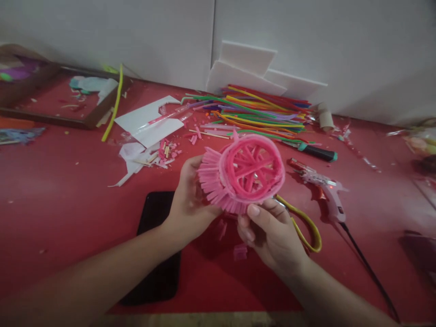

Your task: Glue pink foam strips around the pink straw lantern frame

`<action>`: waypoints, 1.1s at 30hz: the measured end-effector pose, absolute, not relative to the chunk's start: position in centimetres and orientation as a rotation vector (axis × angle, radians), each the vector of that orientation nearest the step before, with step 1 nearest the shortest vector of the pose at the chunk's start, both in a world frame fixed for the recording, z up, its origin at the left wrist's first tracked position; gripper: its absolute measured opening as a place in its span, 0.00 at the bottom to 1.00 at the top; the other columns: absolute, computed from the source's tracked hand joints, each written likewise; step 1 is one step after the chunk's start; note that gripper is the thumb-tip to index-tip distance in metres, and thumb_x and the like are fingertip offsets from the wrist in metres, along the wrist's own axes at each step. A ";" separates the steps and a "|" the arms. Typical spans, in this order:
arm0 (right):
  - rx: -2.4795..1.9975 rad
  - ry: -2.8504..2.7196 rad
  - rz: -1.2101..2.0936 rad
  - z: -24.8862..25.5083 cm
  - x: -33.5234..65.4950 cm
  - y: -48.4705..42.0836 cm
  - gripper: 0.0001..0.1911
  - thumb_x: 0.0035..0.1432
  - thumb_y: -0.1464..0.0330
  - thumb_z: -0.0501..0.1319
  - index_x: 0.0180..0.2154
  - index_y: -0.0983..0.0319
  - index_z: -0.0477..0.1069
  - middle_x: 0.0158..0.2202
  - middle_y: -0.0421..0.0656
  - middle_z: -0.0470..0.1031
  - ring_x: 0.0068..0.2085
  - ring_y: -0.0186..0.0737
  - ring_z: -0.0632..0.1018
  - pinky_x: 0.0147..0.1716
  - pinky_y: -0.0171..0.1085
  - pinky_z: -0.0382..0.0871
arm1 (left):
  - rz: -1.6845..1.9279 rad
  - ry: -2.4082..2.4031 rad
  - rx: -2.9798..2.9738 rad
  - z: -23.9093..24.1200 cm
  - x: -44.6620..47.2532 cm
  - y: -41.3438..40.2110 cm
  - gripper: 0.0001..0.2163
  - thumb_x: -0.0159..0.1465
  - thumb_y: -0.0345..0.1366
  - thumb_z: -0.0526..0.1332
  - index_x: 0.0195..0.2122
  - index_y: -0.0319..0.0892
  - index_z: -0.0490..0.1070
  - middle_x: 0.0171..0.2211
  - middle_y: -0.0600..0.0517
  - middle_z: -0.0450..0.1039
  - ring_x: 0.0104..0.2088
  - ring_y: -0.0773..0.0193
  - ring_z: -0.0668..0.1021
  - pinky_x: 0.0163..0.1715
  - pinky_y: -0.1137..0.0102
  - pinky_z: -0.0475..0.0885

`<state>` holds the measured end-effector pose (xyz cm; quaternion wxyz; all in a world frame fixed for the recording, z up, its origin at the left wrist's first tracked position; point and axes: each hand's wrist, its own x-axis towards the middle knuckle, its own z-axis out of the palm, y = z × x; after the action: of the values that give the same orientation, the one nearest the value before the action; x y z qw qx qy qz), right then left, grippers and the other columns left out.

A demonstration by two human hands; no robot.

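I see bare left hand (189,202) half-curled round the left side of a circular pink fringed pipe-cleaner piece (252,169), bare right hand (273,229) pinching its lower edge.

Head view — forward, downward, near both hands (190,206) (275,234)

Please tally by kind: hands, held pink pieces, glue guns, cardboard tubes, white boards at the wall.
Left hand and right hand: 2
Held pink piece: 1
Glue gun: 1
Cardboard tube: 1
White boards: 3
Total: 8
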<state>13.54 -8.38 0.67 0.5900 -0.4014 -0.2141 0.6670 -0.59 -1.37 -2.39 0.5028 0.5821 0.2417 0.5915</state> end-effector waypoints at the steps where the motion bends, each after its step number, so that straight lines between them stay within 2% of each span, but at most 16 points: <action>1: -0.942 -0.498 1.540 0.7 13.5 -8.4 0.14 0.47 0.62 0.77 0.25 0.60 0.75 0.18 0.36 0.75 0.15 0.25 0.67 0.14 0.24 0.61 | 1.422 0.575 1.408 -2.4 -0.6 -1.3 0.33 0.49 0.28 0.79 0.54 0.50 0.68 0.49 0.53 0.77 0.45 0.64 0.82 0.46 0.71 0.80; 7: -0.998 -0.513 1.483 0.8 13.6 -8.5 0.14 0.49 0.63 0.76 0.24 0.61 0.74 0.17 0.34 0.71 0.15 0.24 0.64 0.14 0.24 0.60 | 1.375 0.545 1.347 -2.0 -0.5 -1.4 0.35 0.47 0.22 0.79 0.53 0.54 0.70 0.47 0.57 0.78 0.41 0.68 0.83 0.43 0.74 0.81; 12: -1.019 -0.505 1.519 1.0 13.6 -8.3 0.18 0.46 0.62 0.76 0.21 0.61 0.69 0.14 0.33 0.68 0.14 0.23 0.62 0.14 0.25 0.59 | 1.321 0.599 1.286 -1.6 -0.7 -1.6 0.35 0.46 0.23 0.79 0.51 0.56 0.70 0.45 0.58 0.79 0.38 0.65 0.84 0.39 0.72 0.83; 17: -1.170 -0.638 1.677 1.8 14.9 -8.0 0.21 0.48 0.53 0.74 0.27 0.61 0.70 0.22 0.37 0.75 0.15 0.26 0.66 0.12 0.27 0.55 | 1.290 0.676 1.235 -1.5 -0.5 -1.0 0.32 0.47 0.26 0.79 0.49 0.52 0.68 0.44 0.55 0.79 0.40 0.62 0.83 0.39 0.69 0.82; 20: -1.415 -1.070 1.603 2.3 16.8 -8.0 0.17 0.53 0.55 0.71 0.32 0.60 0.73 0.24 0.36 0.74 0.19 0.28 0.69 0.16 0.29 0.59 | 1.323 0.797 1.119 -1.5 -0.1 -0.6 0.32 0.45 0.27 0.79 0.48 0.50 0.67 0.45 0.53 0.80 0.44 0.61 0.83 0.43 0.67 0.82; 22: -1.574 -1.562 1.372 2.5 18.3 -8.2 0.08 0.57 0.62 0.70 0.34 0.59 0.76 0.25 0.36 0.74 0.24 0.29 0.72 0.23 0.30 0.63 | 1.344 0.832 1.066 -1.4 0.0 -0.4 0.33 0.44 0.28 0.80 0.48 0.49 0.67 0.46 0.52 0.80 0.46 0.59 0.83 0.46 0.65 0.81; 24: -1.580 -2.010 1.162 2.6 19.4 -8.5 0.03 0.59 0.68 0.68 0.37 0.58 0.78 0.30 0.38 0.79 0.31 0.32 0.76 0.31 0.32 0.66 | 1.339 0.843 1.044 -1.3 0.2 -0.4 0.32 0.43 0.28 0.80 0.47 0.49 0.67 0.46 0.52 0.80 0.45 0.59 0.83 0.45 0.65 0.81; 27: -1.439 -2.370 1.091 2.5 19.8 -8.8 0.05 0.62 0.68 0.67 0.42 0.57 0.78 0.39 0.40 0.81 0.40 0.36 0.79 0.39 0.35 0.68 | 1.339 0.832 1.047 -1.3 0.2 -0.5 0.33 0.43 0.28 0.80 0.47 0.48 0.67 0.43 0.53 0.81 0.41 0.61 0.83 0.40 0.68 0.81; 29: -1.400 -2.470 1.074 2.5 19.5 -9.0 0.04 0.64 0.68 0.66 0.42 0.57 0.78 0.40 0.40 0.81 0.41 0.37 0.79 0.40 0.36 0.67 | 1.345 0.831 1.042 -1.3 0.3 -0.6 0.33 0.43 0.28 0.80 0.47 0.48 0.67 0.43 0.54 0.80 0.40 0.62 0.83 0.39 0.70 0.81; 33: -1.343 -2.528 1.017 2.5 18.7 -9.1 0.06 0.65 0.73 0.61 0.38 0.59 0.77 0.38 0.40 0.79 0.38 0.35 0.77 0.37 0.35 0.65 | 1.317 0.851 1.005 -1.2 0.3 -0.8 0.31 0.44 0.30 0.80 0.46 0.48 0.67 0.41 0.55 0.80 0.38 0.63 0.82 0.37 0.70 0.80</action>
<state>18.67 -9.10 2.51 0.0518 -0.4414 -0.8311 0.3342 0.32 -0.78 -1.17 0.5970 0.4328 0.3667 0.5673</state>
